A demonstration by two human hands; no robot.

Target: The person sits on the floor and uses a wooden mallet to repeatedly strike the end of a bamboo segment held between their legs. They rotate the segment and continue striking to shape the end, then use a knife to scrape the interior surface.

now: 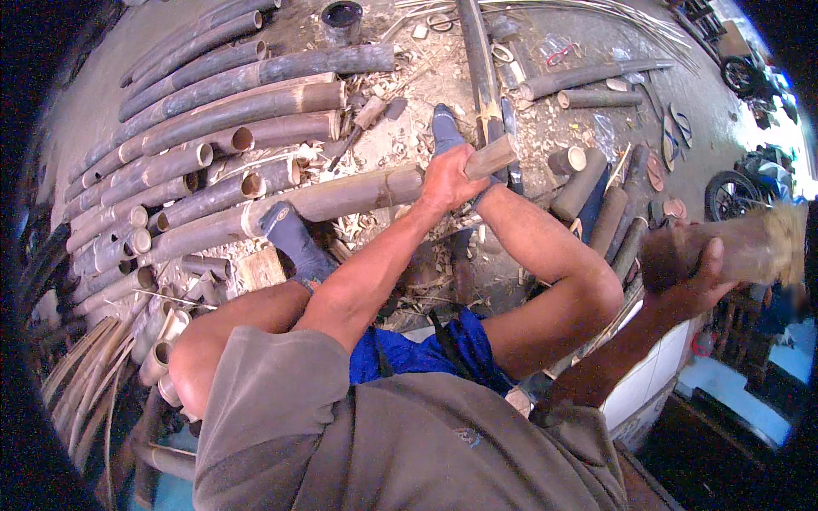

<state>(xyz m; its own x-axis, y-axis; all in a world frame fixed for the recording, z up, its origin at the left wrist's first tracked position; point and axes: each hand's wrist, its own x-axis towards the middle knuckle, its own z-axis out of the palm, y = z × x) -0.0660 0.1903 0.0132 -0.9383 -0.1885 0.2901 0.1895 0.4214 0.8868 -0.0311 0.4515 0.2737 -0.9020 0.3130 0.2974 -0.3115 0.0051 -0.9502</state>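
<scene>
My left hand [447, 179] is closed round a short wooden handle [494, 157] whose squared end juts out past my thumb. What lies at its other end is hidden by the hand. Right beside that hand ends a long bamboo pole [341, 196], lying across the floor from the left. My feet, in dark socks, are near it, the left foot [290, 230] against the pole. Raised at the far right, my right hand [703, 281] grips a thick round wooden block [716, 247], its outer end pale, frayed and blurred.
Several bamboo lengths [281, 100] lie in rows on the left. A split pole [477, 68] stretches away ahead. Wood shavings [409, 106] litter the floor, with a hatchet-like tool [366, 119] among them. Short bamboo pieces [579, 187], sandals [673, 136] and a black pot [342, 21] lie around.
</scene>
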